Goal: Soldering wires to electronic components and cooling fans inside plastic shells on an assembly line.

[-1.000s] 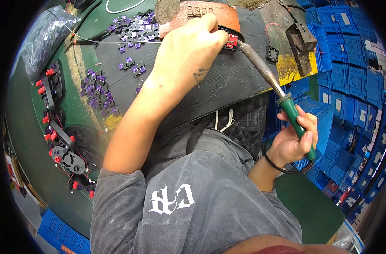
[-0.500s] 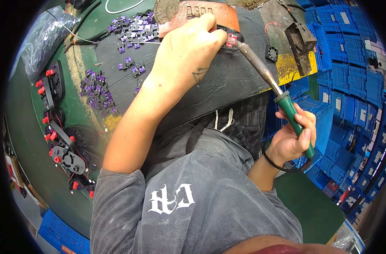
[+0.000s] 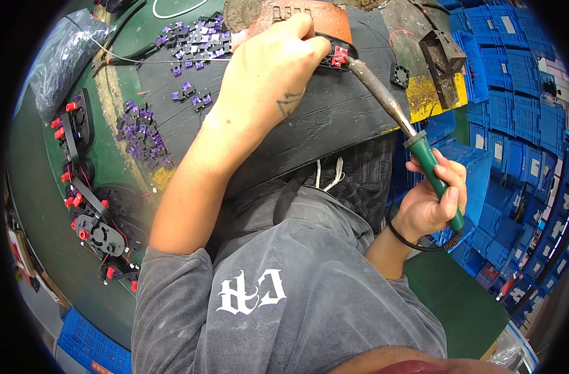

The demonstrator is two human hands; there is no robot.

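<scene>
My right hand (image 3: 429,202) is wrapped round the green handle of a soldering iron (image 3: 384,100), whose metal barrel slants up and left. Its tip meets, or nearly meets, a small red part (image 3: 339,56) on a dark piece (image 3: 353,45) lying on the black board. My left hand (image 3: 269,75) is closed just left of that red part, knuckles up, its fingertips hidden from view. A thin grey solder wire (image 3: 172,62) runs in from the left and passes under this hand, which appears to pinch it.
Purple-and-black switches (image 3: 197,40) lie in loose groups on the black board (image 3: 290,137). Dark assemblies with red parts (image 3: 100,237) line the left side. A clear bag (image 3: 66,62), a small fan (image 3: 399,75) and a metal stand (image 3: 443,62) lie around. Blue crates (image 3: 515,112) are stacked right.
My left hand has shifted slightly left, showing more of the dark piece beside the red part. The soldering iron and my right hand stay almost where they were.
</scene>
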